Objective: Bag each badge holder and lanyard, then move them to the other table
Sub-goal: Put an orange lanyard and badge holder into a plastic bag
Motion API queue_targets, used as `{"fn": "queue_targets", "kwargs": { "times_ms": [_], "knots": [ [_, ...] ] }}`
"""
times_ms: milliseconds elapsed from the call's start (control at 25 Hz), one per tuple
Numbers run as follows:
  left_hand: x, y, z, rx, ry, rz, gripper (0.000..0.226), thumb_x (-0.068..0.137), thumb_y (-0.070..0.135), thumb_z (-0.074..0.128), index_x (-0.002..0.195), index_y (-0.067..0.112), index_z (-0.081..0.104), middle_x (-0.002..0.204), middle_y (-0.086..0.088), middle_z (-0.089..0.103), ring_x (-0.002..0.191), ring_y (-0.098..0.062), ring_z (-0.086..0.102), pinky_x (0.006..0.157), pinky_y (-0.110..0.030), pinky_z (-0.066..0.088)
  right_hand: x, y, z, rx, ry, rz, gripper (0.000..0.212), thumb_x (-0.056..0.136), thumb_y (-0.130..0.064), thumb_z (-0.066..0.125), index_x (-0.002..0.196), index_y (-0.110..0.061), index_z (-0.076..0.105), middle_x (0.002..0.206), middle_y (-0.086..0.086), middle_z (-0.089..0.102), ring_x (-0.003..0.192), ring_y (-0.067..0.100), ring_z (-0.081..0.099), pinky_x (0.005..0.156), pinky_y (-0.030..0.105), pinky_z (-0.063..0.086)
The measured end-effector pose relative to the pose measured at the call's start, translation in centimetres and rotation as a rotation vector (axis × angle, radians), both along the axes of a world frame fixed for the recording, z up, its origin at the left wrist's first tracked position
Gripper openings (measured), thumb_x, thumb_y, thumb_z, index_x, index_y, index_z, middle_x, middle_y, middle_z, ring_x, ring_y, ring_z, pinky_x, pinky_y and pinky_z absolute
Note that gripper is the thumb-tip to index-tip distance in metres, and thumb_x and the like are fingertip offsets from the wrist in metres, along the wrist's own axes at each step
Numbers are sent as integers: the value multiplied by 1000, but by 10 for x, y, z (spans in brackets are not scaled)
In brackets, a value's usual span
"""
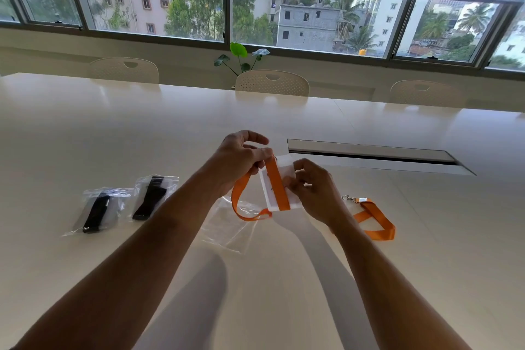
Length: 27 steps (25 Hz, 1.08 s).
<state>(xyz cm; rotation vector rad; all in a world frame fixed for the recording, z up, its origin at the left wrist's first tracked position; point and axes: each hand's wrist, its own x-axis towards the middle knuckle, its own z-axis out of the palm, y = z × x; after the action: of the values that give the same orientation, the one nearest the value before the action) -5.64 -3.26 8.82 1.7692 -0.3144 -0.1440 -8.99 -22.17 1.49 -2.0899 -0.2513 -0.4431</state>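
Both hands hold a badge holder [277, 179] above a long cream table [113, 128]: the left hand [241, 160] pinches its top edge together with an orange lanyard [274, 180] wrapped across it, and the right hand [312, 190] grips its right side with curled fingers. Beneath them lies an empty clear bag [230, 224]. Two bagged black lanyards [98, 212] sit to the left. Another orange lanyard [375, 219] lies loose to the right, near the right wrist.
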Motion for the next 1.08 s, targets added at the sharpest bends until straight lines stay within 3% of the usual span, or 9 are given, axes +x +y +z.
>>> {"fn": "queue_targets", "kwargs": {
  "times_ms": [240,400,560,800,960,1080],
  "knots": [
    [6,-3,-6,322,-341,78,11,89,28,66,95,20,62,86,10,60,75,-11,59,65,-17,46,-3,-4,0,32,90,120,14,90,-28,63,101,-23,57,106,3,71,94,19,71,83,42,60],
    [11,-2,-8,397,-406,-39,3,94,26,59,95,23,60,90,9,61,81,-10,57,69,-19,44,-9,-6,9,196,193,262,23,81,-32,65,100,-20,59,101,1,74,95,21,72,82,45,60],
    [11,2,-3,320,-254,-157,16,99,25,48,88,29,59,85,7,64,80,-15,63,65,-17,50,-14,-8,17,416,238,423,35,82,-20,62,112,-2,55,104,3,75,101,28,70,80,38,59],
    [1,1,-22,20,61,-380,26,102,19,39,102,26,64,95,-1,70,87,-17,71,68,-25,58,-14,0,23,598,139,468,37,79,-23,64,110,-4,56,100,6,75,97,27,71,80,36,58],
    [-1,-3,-45,-55,134,-400,20,100,15,45,110,22,61,106,-9,66,93,-24,68,76,-33,59,-9,4,23,728,63,386,31,79,-21,61,106,-6,58,95,1,75,93,20,72,78,33,58],
    [-4,-6,-62,-53,175,-403,17,100,13,46,113,16,56,89,-10,65,82,-23,66,86,-43,57,-4,7,23,793,8,229,31,78,-23,64,103,-5,60,89,1,75,88,20,72,76,32,58]
  ]
}}
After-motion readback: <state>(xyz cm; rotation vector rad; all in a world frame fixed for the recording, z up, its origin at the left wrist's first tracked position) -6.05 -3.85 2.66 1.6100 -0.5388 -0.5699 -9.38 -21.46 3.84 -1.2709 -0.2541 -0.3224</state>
